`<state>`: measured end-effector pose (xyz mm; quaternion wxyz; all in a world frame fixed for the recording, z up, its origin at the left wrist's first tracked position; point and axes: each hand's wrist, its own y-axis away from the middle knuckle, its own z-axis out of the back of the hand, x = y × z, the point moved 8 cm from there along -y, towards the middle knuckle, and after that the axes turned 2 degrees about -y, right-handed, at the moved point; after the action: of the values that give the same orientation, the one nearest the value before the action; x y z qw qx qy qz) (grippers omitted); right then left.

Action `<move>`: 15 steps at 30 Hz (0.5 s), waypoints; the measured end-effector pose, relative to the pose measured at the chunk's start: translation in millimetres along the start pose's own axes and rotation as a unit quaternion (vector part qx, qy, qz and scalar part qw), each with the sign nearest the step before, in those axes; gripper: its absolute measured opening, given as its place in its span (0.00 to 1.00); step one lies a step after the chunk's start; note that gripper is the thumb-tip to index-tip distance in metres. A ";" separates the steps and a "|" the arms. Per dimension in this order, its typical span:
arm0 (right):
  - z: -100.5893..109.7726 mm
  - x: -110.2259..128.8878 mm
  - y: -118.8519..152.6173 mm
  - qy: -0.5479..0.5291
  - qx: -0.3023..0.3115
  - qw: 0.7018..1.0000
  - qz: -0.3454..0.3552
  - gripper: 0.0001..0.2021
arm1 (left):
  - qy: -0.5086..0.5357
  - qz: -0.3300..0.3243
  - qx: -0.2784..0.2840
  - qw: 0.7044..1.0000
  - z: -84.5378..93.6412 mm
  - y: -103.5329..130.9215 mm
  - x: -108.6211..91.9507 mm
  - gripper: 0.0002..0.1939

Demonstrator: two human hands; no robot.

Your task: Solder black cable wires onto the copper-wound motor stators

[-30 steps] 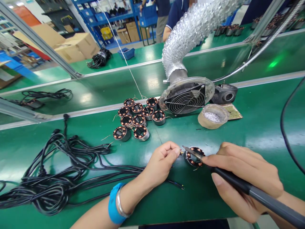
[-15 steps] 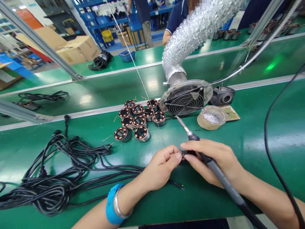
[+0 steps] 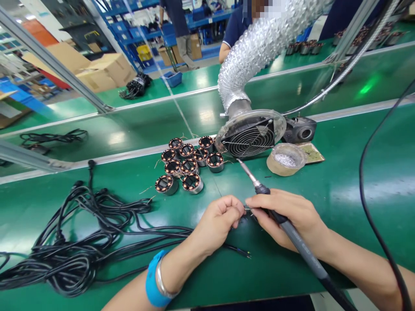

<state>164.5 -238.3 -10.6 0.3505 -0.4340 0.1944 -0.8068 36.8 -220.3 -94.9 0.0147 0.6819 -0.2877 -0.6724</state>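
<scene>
My right hand (image 3: 288,216) is closed around a soldering iron (image 3: 285,222), its metal tip pointing up and away toward the fan. My left hand (image 3: 222,220) is closed in a pinch, fingertips almost meeting those of my right hand. A thin pale wire (image 3: 248,209) shows between the two hands; its ends are hidden by the fingers. Under my left wrist run black power cords (image 3: 175,235), and stripped cord ends (image 3: 244,254) lie just below the hand. Beyond it stand several motor stators (image 3: 193,183) with copper windings and loose wire ends.
A fume extractor fan (image 3: 249,140) with a silver duct (image 3: 240,73) stands at the bench's back. Beside it are a round tub (image 3: 285,166) of silvery bits and a sponge tray (image 3: 313,153). A tangle of cords (image 3: 74,255) covers the left. A co-worker (image 3: 238,26) sits opposite.
The dark piece seen between my fingertips half a second ago no longer shows there; a thin pale wire does. My hands have barely moved. The view has shifted slightly.
</scene>
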 end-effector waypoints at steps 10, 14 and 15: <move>-1.7 -15.1 3.6 0.018 -0.046 0.994 -0.096 0.14 | 0.019 0.010 -0.058 0.998 -1.4 3.0 5.4 0.11; -1.4 -16.9 3.5 0.011 -0.036 0.994 -0.104 0.14 | 0.012 0.011 -0.083 0.996 -0.4 3.3 7.5 0.12; -0.2 -16.1 3.2 0.004 -0.025 0.994 -0.103 0.14 | 0.010 0.010 -0.085 0.996 -0.5 3.5 7.9 0.12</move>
<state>171.7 -228.7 -21.7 0.2541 -0.4575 0.1701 -0.8350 35.4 -226.6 -100.7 0.0824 0.6820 -0.2362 -0.6872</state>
